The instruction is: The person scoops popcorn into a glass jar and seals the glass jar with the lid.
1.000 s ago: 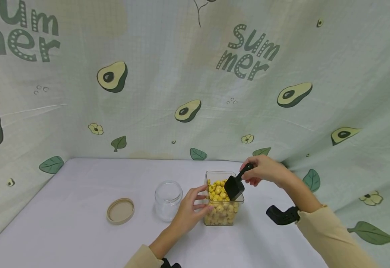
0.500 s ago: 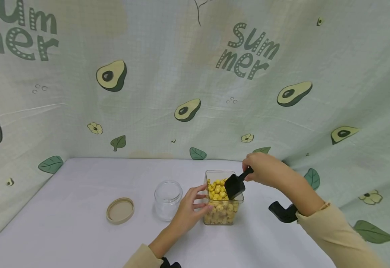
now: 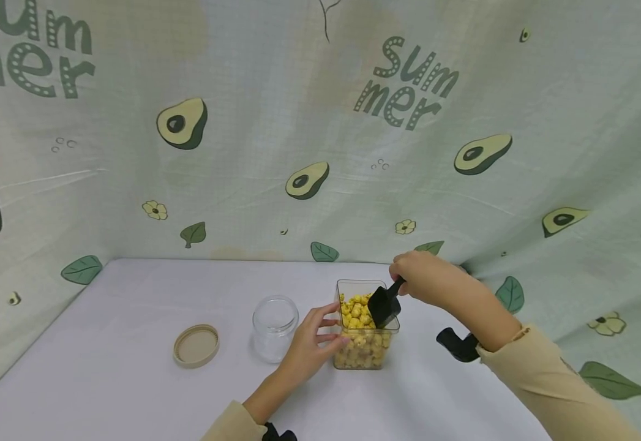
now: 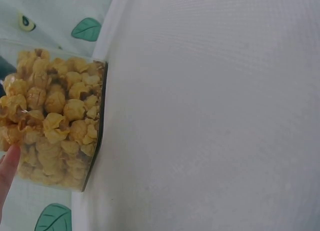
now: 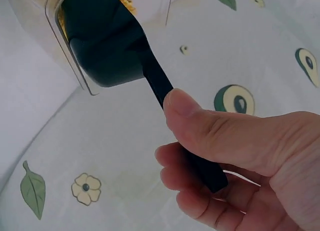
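Note:
A clear square-sided container (image 3: 360,349) of yellow popcorn (image 3: 357,312) stands upright on the table. My left hand (image 3: 311,343) rests against its left side, fingers spread and the thumb on the front wall. In the left wrist view one fingertip (image 4: 10,163) touches the popcorn container's wall. My right hand (image 5: 225,161) grips the handle of a black scoop (image 5: 105,46), thumb on top and fingers curled beneath. The scoop's head tilts down inside the rim at the right, against the popcorn; its lower edge is hidden.
A clear round jar (image 3: 275,331) without a lid stands left of my left hand. Farther left lies a round beige lid (image 3: 196,346). The white table (image 3: 105,380) meets a printed cloth backdrop (image 3: 243,153) behind and at the sides.
My right hand has turned over on the scoop's handle, so its back now faces up. The scoop's head stays at the container's right side. My left hand keeps its place.

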`<state>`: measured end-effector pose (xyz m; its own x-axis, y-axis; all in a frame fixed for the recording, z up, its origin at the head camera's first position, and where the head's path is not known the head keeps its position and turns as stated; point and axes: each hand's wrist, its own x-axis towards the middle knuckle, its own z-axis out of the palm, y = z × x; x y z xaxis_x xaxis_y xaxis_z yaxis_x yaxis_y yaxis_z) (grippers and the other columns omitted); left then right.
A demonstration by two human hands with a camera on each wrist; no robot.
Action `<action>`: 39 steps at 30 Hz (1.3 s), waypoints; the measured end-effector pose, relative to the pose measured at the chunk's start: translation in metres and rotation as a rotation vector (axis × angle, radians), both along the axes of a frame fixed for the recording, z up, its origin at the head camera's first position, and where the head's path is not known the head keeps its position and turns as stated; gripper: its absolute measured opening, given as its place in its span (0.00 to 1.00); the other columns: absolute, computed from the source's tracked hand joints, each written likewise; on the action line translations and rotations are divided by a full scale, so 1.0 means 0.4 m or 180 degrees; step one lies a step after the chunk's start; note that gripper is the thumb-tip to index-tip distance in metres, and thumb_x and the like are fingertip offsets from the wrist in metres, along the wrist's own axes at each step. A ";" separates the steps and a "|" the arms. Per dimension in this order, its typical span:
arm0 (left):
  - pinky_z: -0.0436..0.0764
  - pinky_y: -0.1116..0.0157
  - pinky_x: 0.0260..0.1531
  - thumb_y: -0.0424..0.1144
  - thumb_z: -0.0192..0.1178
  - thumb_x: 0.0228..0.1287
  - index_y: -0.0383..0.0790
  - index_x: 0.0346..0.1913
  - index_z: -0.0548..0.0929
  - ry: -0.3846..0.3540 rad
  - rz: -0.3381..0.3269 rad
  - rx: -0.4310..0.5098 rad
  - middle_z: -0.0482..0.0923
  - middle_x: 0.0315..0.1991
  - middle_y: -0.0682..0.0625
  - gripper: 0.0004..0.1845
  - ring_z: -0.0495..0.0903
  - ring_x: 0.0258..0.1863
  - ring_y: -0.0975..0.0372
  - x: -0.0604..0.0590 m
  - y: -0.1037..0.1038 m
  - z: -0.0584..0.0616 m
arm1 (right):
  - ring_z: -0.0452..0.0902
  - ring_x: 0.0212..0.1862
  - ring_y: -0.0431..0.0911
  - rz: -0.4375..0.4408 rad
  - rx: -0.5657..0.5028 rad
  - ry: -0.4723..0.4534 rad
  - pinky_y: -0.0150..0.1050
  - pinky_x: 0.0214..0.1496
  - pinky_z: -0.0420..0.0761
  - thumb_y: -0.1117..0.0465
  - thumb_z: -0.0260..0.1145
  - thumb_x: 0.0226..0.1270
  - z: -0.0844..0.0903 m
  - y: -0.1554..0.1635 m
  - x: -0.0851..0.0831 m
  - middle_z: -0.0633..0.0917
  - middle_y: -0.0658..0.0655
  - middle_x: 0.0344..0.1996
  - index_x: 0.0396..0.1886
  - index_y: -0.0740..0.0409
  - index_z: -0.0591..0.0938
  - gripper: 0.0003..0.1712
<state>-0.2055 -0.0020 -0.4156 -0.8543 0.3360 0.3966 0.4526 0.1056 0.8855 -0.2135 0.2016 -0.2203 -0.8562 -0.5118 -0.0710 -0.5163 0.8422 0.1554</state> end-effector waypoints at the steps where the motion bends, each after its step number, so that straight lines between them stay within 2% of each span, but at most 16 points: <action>1: 0.82 0.65 0.47 0.38 0.64 0.59 0.39 0.66 0.64 0.0003 -0.0002 0.0002 0.67 0.60 0.43 0.33 0.75 0.54 0.51 0.000 0.001 0.000 | 0.71 0.28 0.41 -0.0019 -0.0012 -0.0016 0.32 0.29 0.73 0.66 0.70 0.54 0.002 -0.001 -0.002 0.78 0.49 0.26 0.27 0.57 0.80 0.05; 3: 0.82 0.65 0.47 0.38 0.64 0.59 0.38 0.66 0.64 0.0001 -0.0009 0.0012 0.67 0.60 0.43 0.33 0.75 0.54 0.51 0.000 0.002 0.002 | 0.71 0.28 0.41 -0.0029 0.0011 -0.0039 0.33 0.30 0.73 0.66 0.70 0.54 0.003 -0.004 -0.007 0.79 0.50 0.26 0.27 0.57 0.80 0.05; 10: 0.80 0.70 0.47 0.41 0.64 0.59 0.41 0.66 0.65 -0.0065 0.0008 0.0024 0.67 0.61 0.45 0.33 0.74 0.54 0.52 0.001 0.002 0.003 | 0.72 0.29 0.42 0.0240 0.0299 0.0101 0.33 0.31 0.74 0.64 0.72 0.51 -0.027 -0.014 -0.019 0.79 0.48 0.26 0.26 0.55 0.80 0.07; 15: 0.81 0.68 0.48 0.40 0.64 0.59 0.40 0.66 0.65 -0.0012 -0.0010 0.0014 0.67 0.61 0.44 0.33 0.75 0.54 0.52 -0.001 0.004 -0.002 | 0.68 0.31 0.43 0.0197 0.0344 0.0199 0.35 0.33 0.71 0.58 0.73 0.50 -0.057 0.022 -0.025 0.75 0.47 0.26 0.28 0.53 0.83 0.06; 23: 0.81 0.68 0.47 0.40 0.64 0.59 0.40 0.66 0.65 -0.0014 0.0038 -0.0001 0.67 0.61 0.44 0.33 0.75 0.54 0.52 -0.001 0.003 -0.002 | 0.65 0.31 0.42 0.0503 0.0342 0.0324 0.34 0.31 0.68 0.63 0.73 0.48 -0.073 0.035 -0.012 0.73 0.47 0.24 0.29 0.52 0.85 0.07; 27: 0.81 0.66 0.47 0.41 0.64 0.59 0.41 0.66 0.65 -0.0005 0.0028 0.0008 0.67 0.61 0.44 0.32 0.75 0.54 0.51 -0.003 0.004 -0.003 | 0.64 0.30 0.42 0.0599 0.0272 0.0355 0.34 0.31 0.68 0.64 0.74 0.48 -0.079 0.041 -0.012 0.72 0.47 0.23 0.29 0.52 0.84 0.08; 34: 0.82 0.64 0.47 0.40 0.64 0.59 0.39 0.65 0.66 0.0035 0.0014 0.0042 0.67 0.60 0.42 0.32 0.75 0.53 0.49 -0.005 0.005 -0.008 | 0.64 0.32 0.41 0.0504 -0.0093 0.0083 0.33 0.31 0.69 0.64 0.70 0.53 -0.114 0.070 -0.014 0.69 0.46 0.24 0.28 0.52 0.81 0.05; 39: 0.82 0.65 0.46 0.39 0.64 0.59 0.39 0.65 0.66 0.0043 0.0019 0.0038 0.68 0.59 0.42 0.32 0.75 0.53 0.50 -0.005 0.004 -0.005 | 0.63 0.31 0.38 0.0625 -0.0401 0.0158 0.32 0.31 0.67 0.64 0.71 0.52 -0.129 0.095 -0.014 0.69 0.45 0.24 0.28 0.53 0.81 0.06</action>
<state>-0.2075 -0.0004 -0.4177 -0.8509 0.3260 0.4120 0.4638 0.0978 0.8805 -0.2190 0.2397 -0.2717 -0.7402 -0.6710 0.0436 -0.6665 0.7407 0.0846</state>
